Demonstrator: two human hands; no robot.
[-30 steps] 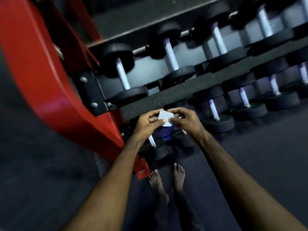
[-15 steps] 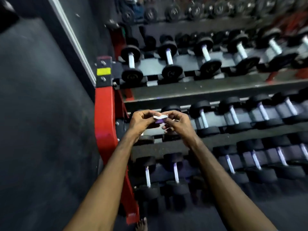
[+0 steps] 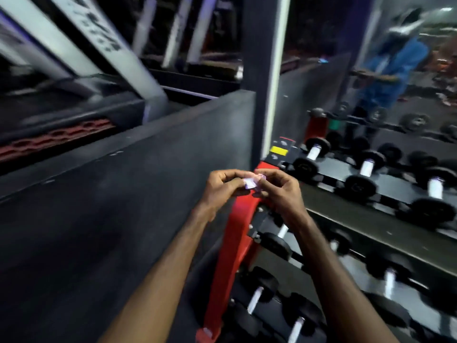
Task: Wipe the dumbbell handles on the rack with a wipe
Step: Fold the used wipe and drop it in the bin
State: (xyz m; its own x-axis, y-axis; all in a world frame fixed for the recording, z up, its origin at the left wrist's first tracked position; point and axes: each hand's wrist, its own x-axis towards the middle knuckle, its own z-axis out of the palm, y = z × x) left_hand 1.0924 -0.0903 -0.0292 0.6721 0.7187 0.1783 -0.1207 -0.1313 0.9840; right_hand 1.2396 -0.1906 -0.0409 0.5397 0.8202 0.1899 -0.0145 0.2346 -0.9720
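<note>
The rack [image 3: 237, 243] filled the right side: a red painted steel upright with black tiered shelves sloping away, bolted at the joints. On the tiers lay the dumbbells [image 3: 358, 179], each with round matte black heads, rubbery by the look, joined by a short pale handle [image 3: 366, 167] of bright metal; any knurling was lost in blur. A dark flat wall panel [image 3: 99, 219] stood to the left of the rack.

In front of the upright, the left hand [image 3: 222, 189] and right hand [image 3: 282, 189] were held together, each grip clenched by its fingertips on the wipe [image 3: 326, 181]—

The wipe [image 3: 80, 183]—

The wipe [image 3: 252, 182], a small pale crumpled scrap, thin and soft, was pinched between both hands, above the rack end and touching no dumbbell.

The step in hand was judged to be the unfolding of the wipe; no handle seemed yet wiped. It would best be opened out flat, so that enough cloth could be wrapped round a handle and drawn along its length between the heads. A scrap so small would be easily torn or dropped if pulled sharply.
</note>
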